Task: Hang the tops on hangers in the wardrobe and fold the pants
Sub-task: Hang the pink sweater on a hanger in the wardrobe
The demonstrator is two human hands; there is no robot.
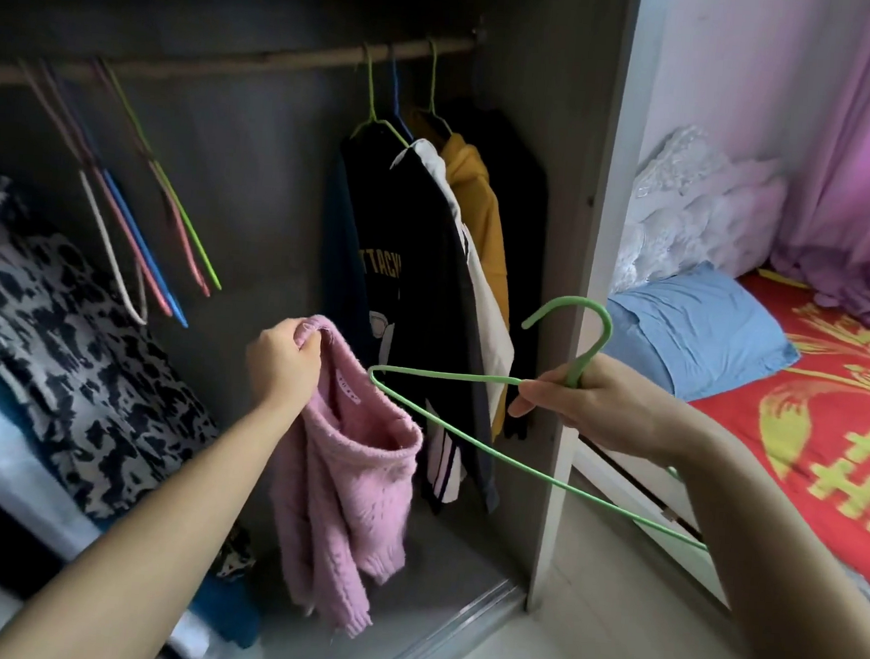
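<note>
At the wardrobe front, head view: two bare forearms reach forward from the lower corners toward the open wardrobe.
Left grip pose: the left grip is held at mid-height with knuckles up, fingers and thumb curled round the neck edge of the pink sweater.
Pink sweater: it hangs straight down from the left grip, its collar gaping toward the right and its hem and sleeve dangling above the wardrobe floor.
Right grip pose: the right grip sits in front of the wardrobe's side panel, fingers closed round the green hanger just under its hook.
Green hanger: the hook is up and the lower wire runs back under the right wrist. Its left tip lies over the sweater's collar opening; whether it touches cannot be told.
Rail: hung tops crowd the right end and bare coloured hangers slant at the left.
Far left: black-and-white patterned fabric.
Right of wardrobe: bed with a red cover, blue pillow, pink curtain.
</note>
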